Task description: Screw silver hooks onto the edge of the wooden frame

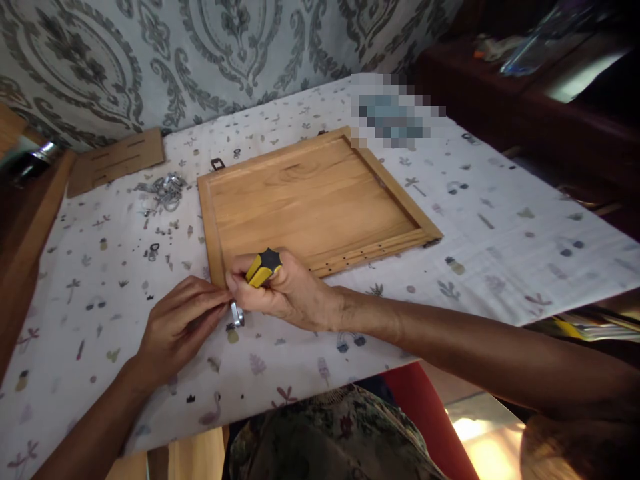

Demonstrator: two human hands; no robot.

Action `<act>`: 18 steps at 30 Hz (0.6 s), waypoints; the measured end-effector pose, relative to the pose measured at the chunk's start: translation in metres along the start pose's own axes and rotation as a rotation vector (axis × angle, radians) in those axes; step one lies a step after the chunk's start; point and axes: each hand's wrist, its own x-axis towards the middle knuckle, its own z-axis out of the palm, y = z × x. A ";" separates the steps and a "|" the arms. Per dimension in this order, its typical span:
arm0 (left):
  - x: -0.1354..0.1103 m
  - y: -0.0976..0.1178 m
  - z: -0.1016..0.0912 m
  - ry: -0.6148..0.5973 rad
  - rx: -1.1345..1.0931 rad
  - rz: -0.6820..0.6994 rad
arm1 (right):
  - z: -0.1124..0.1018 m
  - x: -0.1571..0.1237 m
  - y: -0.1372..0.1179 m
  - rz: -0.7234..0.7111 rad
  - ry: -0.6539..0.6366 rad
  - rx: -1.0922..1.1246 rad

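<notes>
A shallow wooden frame with a flat panel (pixel 300 207) lies on the cloth-covered table. My right hand (pixel 295 293) is wrapped around a screwdriver with a yellow and black handle (pixel 263 268), held upright over the panel's near left corner; its tip is hidden by my fingers. Beside it, my left hand (pixel 183 323) has its fingers pressed together at the same corner, against a small silver metal fitting (pixel 238 315) that sticks out toward me. Along the near rail run several small dark holes. A dark metal fitting (pixel 217 164) shows at the far left corner.
Left of the panel is a pile of silver metal fittings (pixel 167 190), with small loose pieces (pixel 153 251) nearer me. Cardboard (pixel 117 160) lies at the back left against the patterned backing. A blurred-out bluish item (pixel 393 119) rests at the back right. The table's front edge is close to my body.
</notes>
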 end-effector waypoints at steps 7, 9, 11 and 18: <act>-0.003 -0.005 0.001 0.003 -0.016 0.024 | -0.001 0.000 -0.002 0.068 -0.014 -0.022; -0.003 -0.005 0.001 -0.002 -0.011 0.028 | -0.001 0.000 -0.001 0.055 -0.007 -0.018; -0.002 -0.005 0.001 -0.003 -0.009 0.030 | -0.001 0.000 -0.001 0.046 -0.005 -0.014; -0.002 -0.001 -0.001 0.012 -0.005 -0.057 | -0.001 -0.001 -0.003 0.072 -0.013 -0.010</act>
